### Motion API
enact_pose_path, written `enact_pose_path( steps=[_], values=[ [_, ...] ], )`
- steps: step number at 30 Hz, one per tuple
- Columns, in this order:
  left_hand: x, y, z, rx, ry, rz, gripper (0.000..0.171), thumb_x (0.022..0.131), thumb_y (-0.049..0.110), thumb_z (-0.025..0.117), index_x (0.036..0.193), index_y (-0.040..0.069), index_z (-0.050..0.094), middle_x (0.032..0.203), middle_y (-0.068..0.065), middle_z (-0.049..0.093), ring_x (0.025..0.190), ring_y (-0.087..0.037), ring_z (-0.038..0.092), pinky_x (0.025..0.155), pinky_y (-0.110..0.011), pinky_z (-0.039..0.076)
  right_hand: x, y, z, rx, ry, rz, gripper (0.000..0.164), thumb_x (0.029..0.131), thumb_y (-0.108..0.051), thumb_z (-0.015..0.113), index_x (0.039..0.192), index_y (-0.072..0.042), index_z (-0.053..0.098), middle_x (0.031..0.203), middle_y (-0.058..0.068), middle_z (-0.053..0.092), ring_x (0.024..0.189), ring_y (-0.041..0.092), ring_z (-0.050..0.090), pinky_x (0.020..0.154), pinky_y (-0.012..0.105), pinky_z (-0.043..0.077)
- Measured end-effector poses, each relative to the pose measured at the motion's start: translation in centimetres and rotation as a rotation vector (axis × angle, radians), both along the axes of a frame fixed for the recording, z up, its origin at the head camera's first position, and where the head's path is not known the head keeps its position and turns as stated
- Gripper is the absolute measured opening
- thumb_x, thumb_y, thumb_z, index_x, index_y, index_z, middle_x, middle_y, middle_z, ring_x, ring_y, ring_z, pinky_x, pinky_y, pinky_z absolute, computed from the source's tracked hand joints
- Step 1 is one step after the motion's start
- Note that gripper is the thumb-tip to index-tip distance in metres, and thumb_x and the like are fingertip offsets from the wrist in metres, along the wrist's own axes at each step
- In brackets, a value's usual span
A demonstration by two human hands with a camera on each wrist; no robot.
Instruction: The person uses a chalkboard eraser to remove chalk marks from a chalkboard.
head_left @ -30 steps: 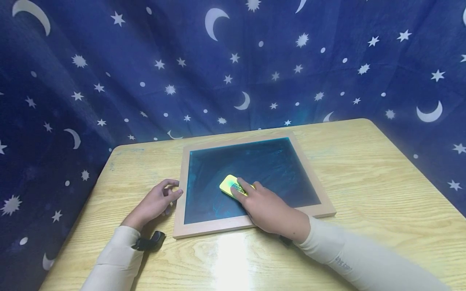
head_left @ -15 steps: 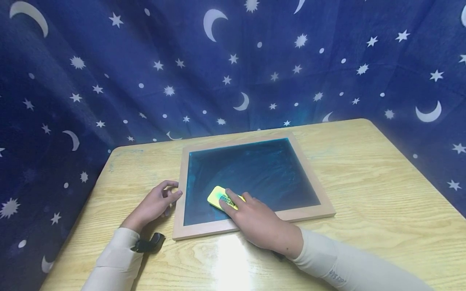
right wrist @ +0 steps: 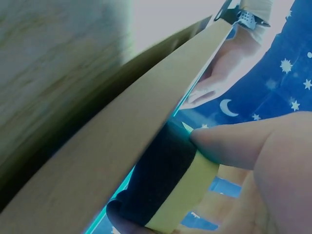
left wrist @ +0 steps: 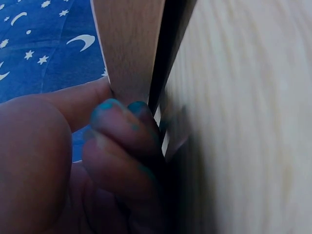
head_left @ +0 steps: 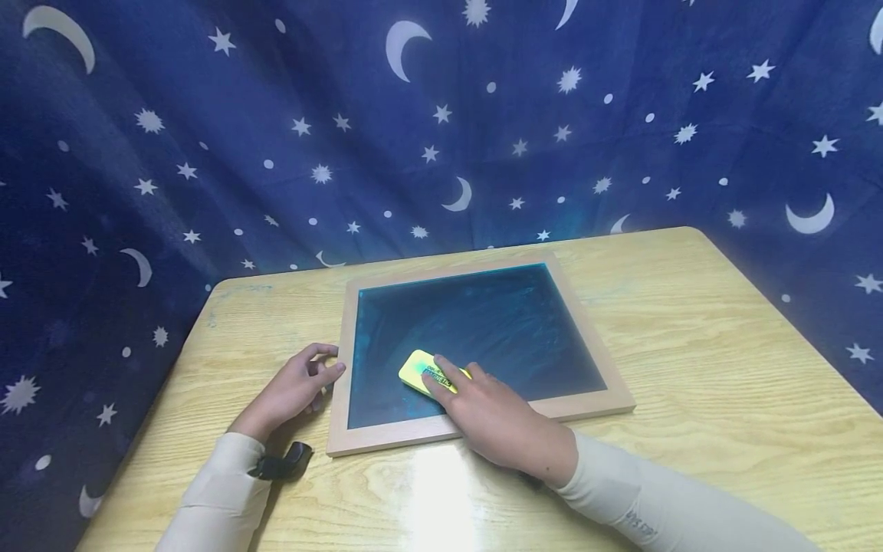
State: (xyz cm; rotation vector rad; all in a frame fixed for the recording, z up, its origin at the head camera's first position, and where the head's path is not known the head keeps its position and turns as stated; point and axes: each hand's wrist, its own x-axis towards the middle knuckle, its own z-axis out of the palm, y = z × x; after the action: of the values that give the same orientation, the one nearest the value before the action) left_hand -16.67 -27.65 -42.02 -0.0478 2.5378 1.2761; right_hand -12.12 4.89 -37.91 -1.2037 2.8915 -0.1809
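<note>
In the head view a yellow chalkboard eraser (head_left: 417,371) lies on the dark surface of a wood-framed chalkboard (head_left: 483,322), over its lower left part. My right hand (head_left: 500,422) grips the eraser from its right side. The right wrist view shows the dark felt of the eraser (right wrist: 161,175) against the board beside the frame, with the thumb on its edge. At the chalkboard's left side, my left hand (head_left: 293,387) holds the frame edge. Its curled, blue-stained fingers (left wrist: 119,131) touch the frame (left wrist: 129,48) low down, near the table.
The board lies flat on a light wood table (head_left: 717,345). Faint blue chalk smears mark the board and the table's far left corner. Behind hangs a blue curtain (head_left: 372,138) with moons and stars. A black wrist camera (head_left: 284,462) sits on the left sleeve.
My right hand has slid the eraser toward the lower left, then slightly back to the right and up. Blue chalk marks at the lower left have faded. The left hand stays put.
</note>
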Motion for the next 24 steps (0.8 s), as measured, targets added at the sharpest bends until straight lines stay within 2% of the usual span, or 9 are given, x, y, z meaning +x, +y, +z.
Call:
enact_pose_path(
  steps=[5,10,14,19,24],
  values=[
    [0.1,0.1,0.1,-0.007,-0.002,0.000,0.058,0.102,0.039,0.058,0.145,0.004,0.039,0.088,-0.008,0.057,0.055,-0.015,0.047,0.050,-0.031,0.047,-0.4,1.0,-0.4,-0.007,0.051,-0.022,0.058,0.093,0.003,0.062,0.148,-0.012,0.048,0.154,0.019,0.043,0.110,0.042,0.061,0.081,0.047,0.058],
    [0.2,0.2,0.1,0.003,-0.005,-0.004,0.058,0.102,0.038,0.058,0.145,0.004,0.039,0.090,-0.009,0.058,0.055,-0.015,0.047,0.050,-0.031,0.047,-0.8,2.2,-0.6,-0.027,0.051,-0.064,0.055,0.094,0.001,0.062,0.146,-0.010,0.051,0.152,0.021,0.045,0.108,0.043,0.061,0.079,0.049,0.058],
    [0.3,0.3,0.1,0.001,-0.007,-0.004,0.058,0.102,0.038,0.058,0.145,0.004,0.039,0.092,-0.010,0.060,0.055,-0.015,0.047,0.050,-0.031,0.047,-1.1,3.4,-0.6,-0.023,0.033,-0.116,0.055,0.094,0.001,0.062,0.146,-0.011,0.051,0.152,0.021,0.044,0.109,0.043,0.060,0.078,0.049,0.058],
    [0.3,0.4,0.1,-0.002,-0.012,-0.005,0.059,0.102,0.039,0.058,0.146,0.005,0.038,0.093,-0.010,0.060,0.056,-0.016,0.048,0.050,-0.031,0.046,-1.4,5.0,-0.4,0.004,0.006,-0.204,0.058,0.093,0.003,0.061,0.147,-0.013,0.050,0.154,0.020,0.042,0.114,0.044,0.058,0.068,0.044,0.057],
    [0.0,0.2,0.4,0.004,-0.011,-0.008,0.060,0.102,0.038,0.058,0.146,0.004,0.038,0.091,-0.009,0.057,0.056,-0.015,0.047,0.050,-0.031,0.047,-1.9,6.7,-0.2,0.011,0.038,-0.254,0.057,0.092,0.004,0.059,0.146,-0.010,0.051,0.152,0.022,0.044,0.111,0.044,0.060,0.070,0.042,0.057]
  ],
)
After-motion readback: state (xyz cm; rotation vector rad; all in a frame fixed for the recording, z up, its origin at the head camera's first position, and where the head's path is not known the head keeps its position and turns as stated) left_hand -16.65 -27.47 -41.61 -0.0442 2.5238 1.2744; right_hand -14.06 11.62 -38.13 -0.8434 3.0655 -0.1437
